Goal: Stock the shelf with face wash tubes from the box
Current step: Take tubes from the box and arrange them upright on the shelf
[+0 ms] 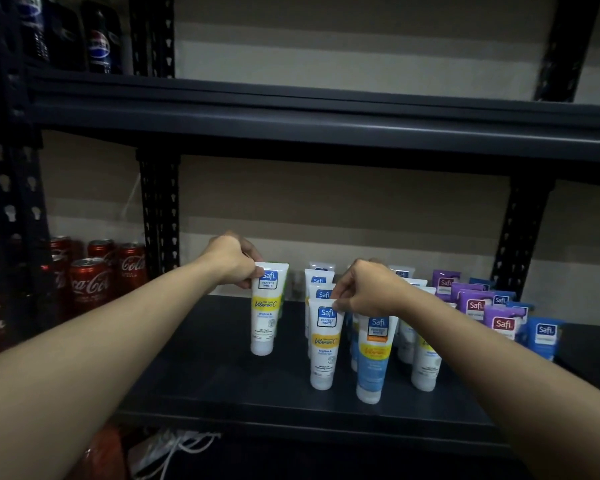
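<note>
Centre-left of frame: left hand [234, 263] pinched crimped top of a standing tube [266, 308] on shelf [201, 341]; centre: right hand [368, 289] nipped front-row tube [324, 344] likewise—light, squashy, prob. tippy, best held by crimp.

Small shop or stockroom. Dark metal boltless rack [319, 133] with keyhole-slotted uprights [158, 216], set against a beige striped wall. Goods grouped by kind: Coca-Cola cans [90, 282] on the neighbouring bay, Pepsi bottles [99, 39] on the level above, Safi face wash tubes [324, 341] standing in rows front-facing, purple and blue Safi sachets [503, 322] lined up beside them.
</note>
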